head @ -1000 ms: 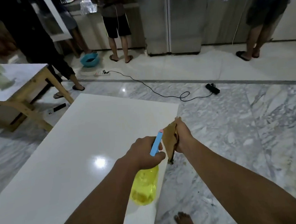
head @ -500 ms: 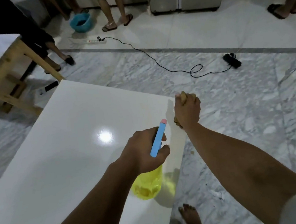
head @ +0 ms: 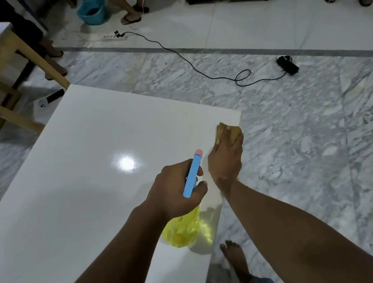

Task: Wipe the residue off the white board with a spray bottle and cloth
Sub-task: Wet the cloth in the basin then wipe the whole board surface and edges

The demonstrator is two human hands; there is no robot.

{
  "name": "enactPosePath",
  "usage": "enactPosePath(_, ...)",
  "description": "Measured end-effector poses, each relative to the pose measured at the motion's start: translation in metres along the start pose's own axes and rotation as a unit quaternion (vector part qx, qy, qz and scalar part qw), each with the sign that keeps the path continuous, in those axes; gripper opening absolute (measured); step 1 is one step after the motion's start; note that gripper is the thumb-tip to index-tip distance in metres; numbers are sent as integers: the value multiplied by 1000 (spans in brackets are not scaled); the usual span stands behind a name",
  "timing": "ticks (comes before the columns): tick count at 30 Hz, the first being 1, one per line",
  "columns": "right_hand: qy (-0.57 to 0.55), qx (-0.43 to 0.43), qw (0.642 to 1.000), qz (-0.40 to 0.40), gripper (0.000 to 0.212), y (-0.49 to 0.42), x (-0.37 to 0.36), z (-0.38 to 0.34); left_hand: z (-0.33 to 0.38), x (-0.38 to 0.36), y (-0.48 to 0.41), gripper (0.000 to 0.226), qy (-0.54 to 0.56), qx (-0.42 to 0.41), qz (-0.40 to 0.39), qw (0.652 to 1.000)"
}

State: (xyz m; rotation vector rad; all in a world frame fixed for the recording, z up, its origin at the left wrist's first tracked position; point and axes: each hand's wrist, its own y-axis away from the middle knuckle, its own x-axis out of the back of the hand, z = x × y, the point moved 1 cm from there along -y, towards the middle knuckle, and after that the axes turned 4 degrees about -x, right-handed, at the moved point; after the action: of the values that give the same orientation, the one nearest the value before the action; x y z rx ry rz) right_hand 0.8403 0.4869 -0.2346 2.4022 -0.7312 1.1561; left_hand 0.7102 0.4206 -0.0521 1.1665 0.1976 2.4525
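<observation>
Gripped the spray bottle (head: 182, 229) in the left hand (head: 174, 188), fingers curled round its neck, nozzle aimed away, over the right edge of the board (head: 93, 173). Pressed the cloth (head: 233, 131) flat onto the board's far right corner under the right hand (head: 226, 158), fingers extended. Noted a black cable (head: 196, 65) on the floor (head: 295, 142) beyond the board's far edge.
</observation>
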Motion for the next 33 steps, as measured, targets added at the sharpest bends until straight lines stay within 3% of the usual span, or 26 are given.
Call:
enactPosePath(8, 10, 8, 1000, -13, 52, 93, 4, 24, -25, -13, 93, 28, 3, -17, 12, 1000)
enactPosePath(19, 119, 52, 991, -27, 65, 278, 5, 65, -109, -37, 320, 26, -13, -23, 26, 999)
enactPosePath(25, 63, 44, 996, -36, 64, 380, 10, 91, -129, -54, 392, 21, -46, -27, -2, 999)
enactPosePath(33, 45, 73, 995, -41, 68, 492, 21, 123, -126, -81, 482, 13, -43, -47, 42, 997)
